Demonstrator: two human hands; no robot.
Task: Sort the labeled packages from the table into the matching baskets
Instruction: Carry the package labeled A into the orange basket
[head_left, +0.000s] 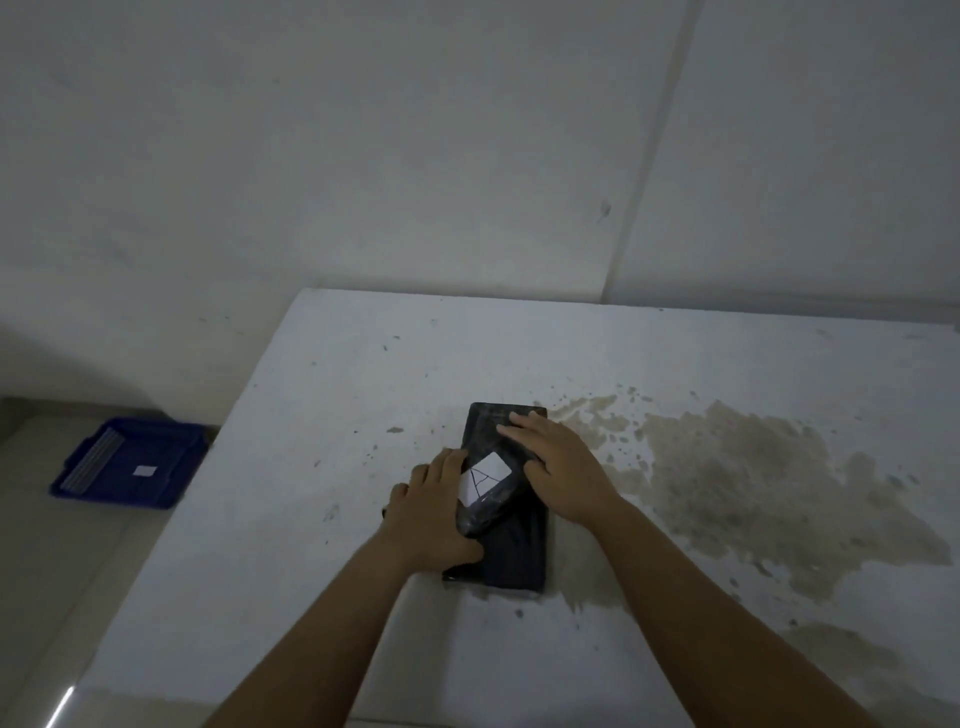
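Note:
A black wrapped package (511, 551) lies on the white table (291, 467) in front of me, long side running away from me. A smaller black package (496, 499) with a white label (485, 475) marked "A" rests on top of it. My left hand (431, 514) grips the left edge of the stack, thumb against the lower package. My right hand (558, 460) lies flat on the right side of the top package, fingers reaching to the far end. A blue basket (130, 462) with a white label inside stands on the floor to the left.
A large brown stain (753, 478) spreads over the right half of the table. White walls meet in a corner behind the table. The tiled floor (52, 571) shows left of the table's edge.

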